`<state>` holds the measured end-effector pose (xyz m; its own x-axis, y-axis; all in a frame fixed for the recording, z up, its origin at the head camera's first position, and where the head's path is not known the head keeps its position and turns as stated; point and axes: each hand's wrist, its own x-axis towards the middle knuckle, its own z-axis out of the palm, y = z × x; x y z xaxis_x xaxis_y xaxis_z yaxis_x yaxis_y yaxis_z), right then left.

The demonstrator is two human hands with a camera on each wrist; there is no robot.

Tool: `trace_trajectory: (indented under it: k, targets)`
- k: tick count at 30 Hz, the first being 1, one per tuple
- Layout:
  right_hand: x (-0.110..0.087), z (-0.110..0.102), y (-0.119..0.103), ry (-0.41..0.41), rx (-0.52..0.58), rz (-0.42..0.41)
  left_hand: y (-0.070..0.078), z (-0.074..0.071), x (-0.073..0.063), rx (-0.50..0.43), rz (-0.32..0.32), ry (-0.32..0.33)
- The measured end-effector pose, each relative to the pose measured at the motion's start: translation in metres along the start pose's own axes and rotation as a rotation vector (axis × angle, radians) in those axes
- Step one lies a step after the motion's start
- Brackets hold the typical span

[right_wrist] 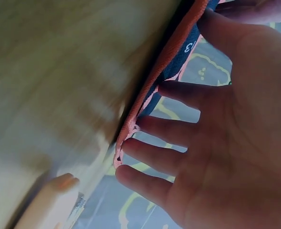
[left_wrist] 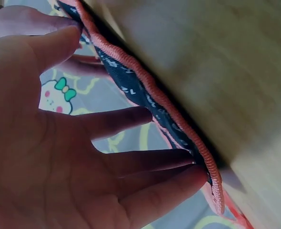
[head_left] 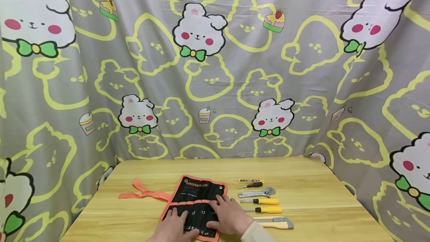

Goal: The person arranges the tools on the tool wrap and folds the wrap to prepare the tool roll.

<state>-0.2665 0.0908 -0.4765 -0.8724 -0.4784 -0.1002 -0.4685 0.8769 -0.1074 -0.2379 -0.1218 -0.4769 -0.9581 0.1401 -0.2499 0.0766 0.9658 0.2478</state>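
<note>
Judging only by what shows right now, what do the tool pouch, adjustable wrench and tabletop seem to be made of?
Tool pouch: matte black fabric, perhaps synthetic, since it ripples softly; its orange edging looks like ribbed woven tape.
Adjustable wrench: probably steel, from its silvery-grey shine.
Tabletop: pale wood or wood-look laminate, showing grain streaks.

My two hands (head_left: 173, 226) (head_left: 230, 214), one orange-trimmed black fabric pouch (head_left: 198, 192), toward the right edge of the wooden tabletop (head_left: 319, 197) two yellow-and-black screwdrivers (head_left: 265, 201) (head_left: 268, 210), one small black-handled screwdriver (head_left: 253, 185), one silver adjustable wrench (head_left: 255, 194), one cream-and-grey utility knife (head_left: 277, 222), one slim yellow-and-red packet (head_left: 251, 180)
</note>
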Motion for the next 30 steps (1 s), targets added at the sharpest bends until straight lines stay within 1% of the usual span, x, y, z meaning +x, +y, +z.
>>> trace_trajectory:
  k: [2,5,11,15,17,24,30]
  targets:
    - [0.000,0.000,-0.001,-0.010,-0.004,0.004,0.000,0.001,0.000,-0.006,-0.011,-0.002]
    - [0.000,0.000,-0.002,-0.033,-0.001,0.016,-0.003,0.003,0.001,-0.009,-0.007,-0.004]
    - [-0.001,0.002,-0.003,-0.056,0.018,0.050,-0.007,0.003,0.004,-0.029,0.029,0.004]
    - [-0.003,0.002,-0.004,-0.047,0.016,0.043,-0.008,0.002,0.004,-0.027,0.041,0.009]
    - [-0.003,0.002,-0.003,-0.037,0.025,0.041,-0.007,0.001,0.002,-0.028,0.039,0.010]
    - [-0.002,0.000,0.002,-0.002,0.056,0.034,0.002,0.000,-0.003,0.006,0.010,0.008]
    - [-0.002,0.002,0.003,-0.010,0.076,0.041,0.001,0.002,-0.004,0.022,0.037,0.006]
